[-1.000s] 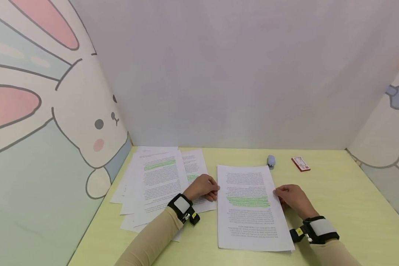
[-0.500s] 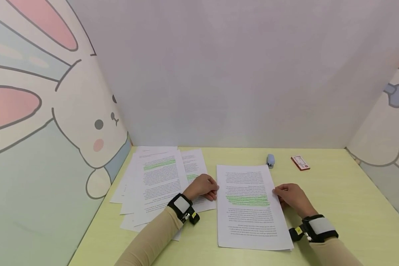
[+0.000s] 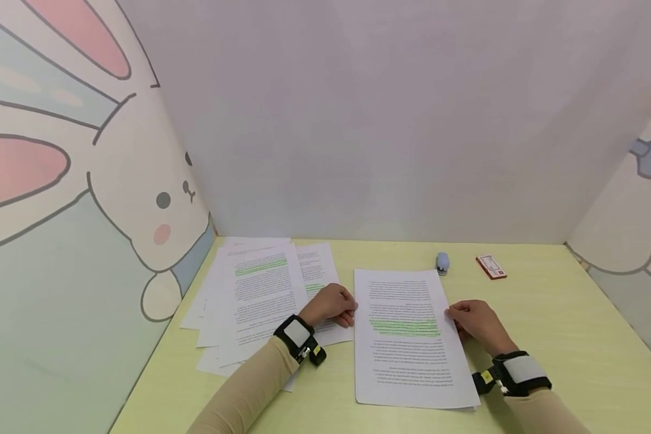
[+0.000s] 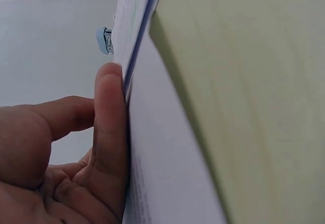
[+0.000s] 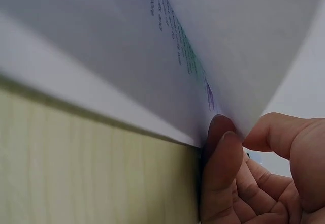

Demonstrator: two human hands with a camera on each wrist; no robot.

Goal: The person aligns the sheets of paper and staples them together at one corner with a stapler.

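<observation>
A stack of printed sheets point(image 3: 401, 367), its top page marked with green highlighter, lies between the two hands in the head view. My left hand point(image 3: 332, 305) rests at the stack's left edge. In the left wrist view a finger point(image 4: 109, 102) presses flat against that edge, with the thumb partly hidden behind it. At the right edge my right hand point(image 3: 480, 324) pinches the top sheet point(image 5: 244, 36) between thumb and fingers. The right wrist view shows this sheet lifted, with a gap over the printed page point(image 5: 101, 46) below.
Loose, overlapping highlighted pages point(image 3: 260, 301) spread on the left of the yellow table point(image 3: 564, 319), partly under the left forearm. Behind the stack stand a small blue stapler point(image 3: 442, 263) and a small red and white box point(image 3: 490, 266). A grey wall point(image 3: 380, 120) closes the back.
</observation>
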